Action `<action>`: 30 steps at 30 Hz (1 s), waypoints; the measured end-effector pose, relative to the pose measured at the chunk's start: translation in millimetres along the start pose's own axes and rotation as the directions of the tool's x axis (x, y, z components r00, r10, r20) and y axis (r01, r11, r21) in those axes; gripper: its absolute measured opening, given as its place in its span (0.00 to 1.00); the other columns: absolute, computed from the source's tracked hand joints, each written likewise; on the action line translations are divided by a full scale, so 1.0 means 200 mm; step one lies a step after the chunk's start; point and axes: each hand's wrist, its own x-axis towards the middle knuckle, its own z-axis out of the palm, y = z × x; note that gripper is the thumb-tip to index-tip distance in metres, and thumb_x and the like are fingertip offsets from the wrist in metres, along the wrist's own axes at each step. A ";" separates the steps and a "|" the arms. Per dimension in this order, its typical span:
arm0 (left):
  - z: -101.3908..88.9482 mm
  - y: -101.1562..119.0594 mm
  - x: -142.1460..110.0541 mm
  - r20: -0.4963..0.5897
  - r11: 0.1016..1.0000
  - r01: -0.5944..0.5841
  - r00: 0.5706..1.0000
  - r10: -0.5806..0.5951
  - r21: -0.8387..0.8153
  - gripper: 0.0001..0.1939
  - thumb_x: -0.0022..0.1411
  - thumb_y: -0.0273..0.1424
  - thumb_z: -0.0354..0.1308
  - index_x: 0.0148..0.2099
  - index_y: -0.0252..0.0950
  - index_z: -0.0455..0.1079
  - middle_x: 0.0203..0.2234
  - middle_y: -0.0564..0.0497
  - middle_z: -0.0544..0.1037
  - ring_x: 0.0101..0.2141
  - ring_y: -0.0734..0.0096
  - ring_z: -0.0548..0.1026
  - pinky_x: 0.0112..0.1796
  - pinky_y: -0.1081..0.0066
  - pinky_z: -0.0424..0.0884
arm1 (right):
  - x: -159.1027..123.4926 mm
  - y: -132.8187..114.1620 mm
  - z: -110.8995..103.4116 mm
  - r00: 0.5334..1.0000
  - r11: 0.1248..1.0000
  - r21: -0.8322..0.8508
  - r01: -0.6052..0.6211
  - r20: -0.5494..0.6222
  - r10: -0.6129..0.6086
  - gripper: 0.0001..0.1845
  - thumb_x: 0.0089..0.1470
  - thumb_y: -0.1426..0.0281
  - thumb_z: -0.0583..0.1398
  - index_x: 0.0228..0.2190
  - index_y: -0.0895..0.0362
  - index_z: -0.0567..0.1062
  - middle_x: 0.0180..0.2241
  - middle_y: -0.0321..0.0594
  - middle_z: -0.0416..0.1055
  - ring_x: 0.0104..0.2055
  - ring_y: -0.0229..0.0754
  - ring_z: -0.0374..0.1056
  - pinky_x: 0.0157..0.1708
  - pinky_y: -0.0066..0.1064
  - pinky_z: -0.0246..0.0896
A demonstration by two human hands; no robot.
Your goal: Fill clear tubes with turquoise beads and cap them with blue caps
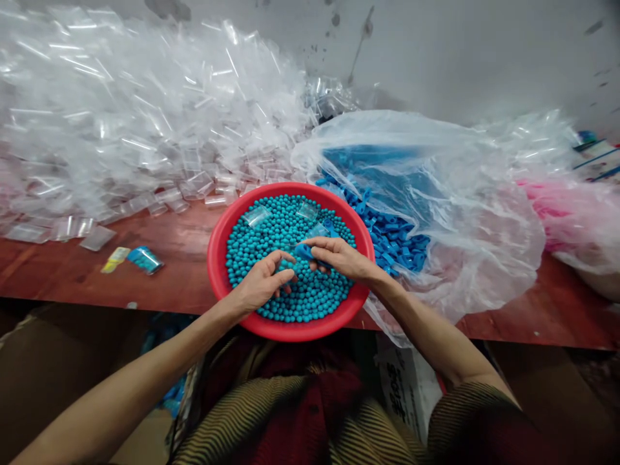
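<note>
A red basin (290, 330) full of small turquoise beads (271, 310) stands in front of me. Over the beads, my left hand (266, 279) has loosely curved fingers with a gap to the thumb, and I see nothing in it. My right hand (336, 255) grips a small blue plastic piece (304, 251) between thumb and fingers; its far part is hidden by the hand. Clear plastic tubes (258, 216) lie on the beads, one of them (317, 230) just beyond the right hand, beside another blue piece (330, 227).
A heap of clear tubes (145, 116) covers the left and back of the red-brown table (179, 258). Right of the basin, blue pieces (392, 242) spill from a clear plastic bag (484, 239). A bead-filled tube (145, 259) and a yellow piece (115, 259) lie left; pink items (557, 206) sit far right.
</note>
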 end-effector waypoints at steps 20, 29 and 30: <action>0.02 -0.01 0.00 0.029 0.992 -0.128 0.991 0.127 0.023 0.17 0.57 0.33 0.53 0.49 0.37 0.56 0.24 0.59 0.69 0.18 0.81 0.65 0.19 0.77 0.60 | -0.09 -0.07 0.15 0.953 0.976 -0.125 0.179 -0.224 -0.204 0.12 0.58 0.69 0.53 0.41 0.57 0.72 0.27 0.33 0.69 0.29 0.34 0.64 0.32 0.26 0.60; 0.01 0.00 -0.02 0.036 0.984 -0.135 0.989 0.140 -0.115 0.26 0.58 0.35 0.54 0.57 0.36 0.53 0.22 0.60 0.68 0.15 0.84 0.65 0.15 0.80 0.56 | -0.10 -0.04 0.24 0.864 0.941 -0.228 0.248 -0.387 -0.322 0.11 0.59 0.67 0.52 0.36 0.58 0.73 0.23 0.33 0.67 0.24 0.33 0.63 0.27 0.24 0.57; 0.01 0.00 -0.02 0.037 0.982 -0.137 0.989 0.143 -0.127 0.26 0.58 0.35 0.54 0.57 0.36 0.53 0.22 0.60 0.68 0.15 0.84 0.65 0.15 0.80 0.56 | -0.10 -0.04 0.24 0.857 0.922 -0.282 0.264 -0.369 -0.359 0.12 0.60 0.68 0.52 0.37 0.58 0.74 0.24 0.34 0.68 0.24 0.33 0.63 0.27 0.24 0.57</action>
